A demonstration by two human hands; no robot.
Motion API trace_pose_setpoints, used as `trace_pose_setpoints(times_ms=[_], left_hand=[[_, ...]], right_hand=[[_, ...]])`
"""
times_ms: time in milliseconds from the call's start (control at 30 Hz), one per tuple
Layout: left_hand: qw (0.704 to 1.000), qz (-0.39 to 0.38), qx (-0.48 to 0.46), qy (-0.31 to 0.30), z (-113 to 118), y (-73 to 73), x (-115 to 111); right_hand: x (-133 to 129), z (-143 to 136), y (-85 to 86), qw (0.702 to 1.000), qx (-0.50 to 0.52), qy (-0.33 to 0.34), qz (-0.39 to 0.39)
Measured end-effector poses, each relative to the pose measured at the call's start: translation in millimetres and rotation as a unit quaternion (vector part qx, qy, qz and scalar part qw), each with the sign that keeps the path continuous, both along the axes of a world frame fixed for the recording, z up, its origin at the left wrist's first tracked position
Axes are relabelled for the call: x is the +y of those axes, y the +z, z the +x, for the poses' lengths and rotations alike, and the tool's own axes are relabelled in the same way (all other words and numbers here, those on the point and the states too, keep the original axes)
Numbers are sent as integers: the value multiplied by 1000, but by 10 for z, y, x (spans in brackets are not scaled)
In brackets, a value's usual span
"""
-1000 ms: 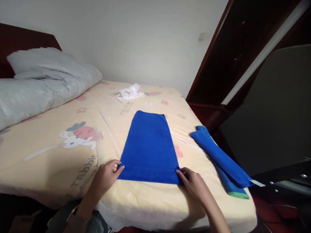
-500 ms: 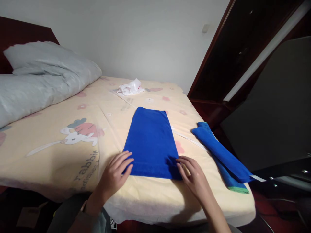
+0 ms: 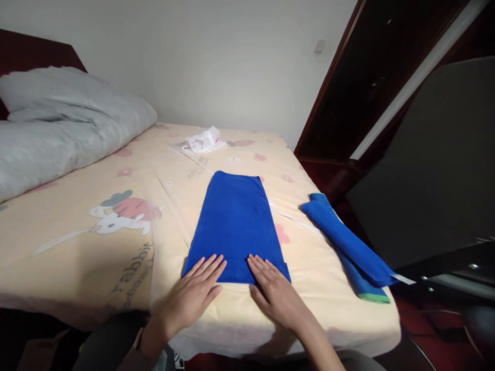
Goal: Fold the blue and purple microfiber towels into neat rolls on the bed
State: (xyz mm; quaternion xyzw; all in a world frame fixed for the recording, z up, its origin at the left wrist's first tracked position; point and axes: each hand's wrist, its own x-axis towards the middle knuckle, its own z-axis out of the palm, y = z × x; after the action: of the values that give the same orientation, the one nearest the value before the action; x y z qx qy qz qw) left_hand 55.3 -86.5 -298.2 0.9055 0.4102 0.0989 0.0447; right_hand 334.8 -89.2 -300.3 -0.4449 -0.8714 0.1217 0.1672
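Note:
A blue towel [image 3: 236, 221] lies flat on the bed, its near edge close to the front of the mattress. My left hand [image 3: 199, 288] rests on the towel's near left corner with the fingers stretched out flat. On the near right part of it lies my right hand [image 3: 273, 288], palm down, fingers extended and the thumb just off the near edge. Neither hand grips anything. To the right are folded blue towels [image 3: 348, 242], one laid across another, with green edging and a white tag; both hands are apart from them.
A patterned bed sheet [image 3: 96, 278] covers the bed. At the back sits a crumpled white plastic bag [image 3: 204, 140]. A grey quilt [image 3: 69, 123] is heaped at the left by the dark headboard [image 3: 38, 49]. Dark furniture [image 3: 406, 154] stands past the bed's right edge.
My hands have moved inward from the towel's near side edges and now lie flat on its near end. The near end looks smoother. The view has shifted slightly.

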Motion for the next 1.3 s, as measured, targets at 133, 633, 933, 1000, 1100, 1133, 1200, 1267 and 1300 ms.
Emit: trace_pose_setpoints(times_ms=[133, 633, 933, 1000, 1100, 1133, 1200, 1267, 1300], left_hand=[[999, -29, -30, 1, -185, 6, 64], [940, -136, -235, 205, -534, 108, 246], [876, -101, -375, 285, -412, -42, 348], [867, -108, -393, 286, -414, -96, 371], [874, -89, -382, 286, -412, -174, 395], [879, -79, -373, 286, -403, -191, 397], [886, -58, -361, 285, -373, -197, 390], [887, -44, -358, 290, -336, -159, 364], [885, -39, -359, 294, -322, -125, 345]], right_hand=[[59, 242, -11, 999, 9, -32, -37], [121, 515, 57, 944, 219, -218, -114], [256, 459, -17, 890, 286, -330, -131], [257, 462, -22, 886, 283, -343, -129], [253, 467, -41, 894, 263, -342, -126], [255, 466, -50, 897, 257, -338, -123], [262, 458, -67, 902, 251, -331, -115], [266, 452, -67, 904, 251, -328, -107], [264, 454, -56, 904, 253, -328, -104]])
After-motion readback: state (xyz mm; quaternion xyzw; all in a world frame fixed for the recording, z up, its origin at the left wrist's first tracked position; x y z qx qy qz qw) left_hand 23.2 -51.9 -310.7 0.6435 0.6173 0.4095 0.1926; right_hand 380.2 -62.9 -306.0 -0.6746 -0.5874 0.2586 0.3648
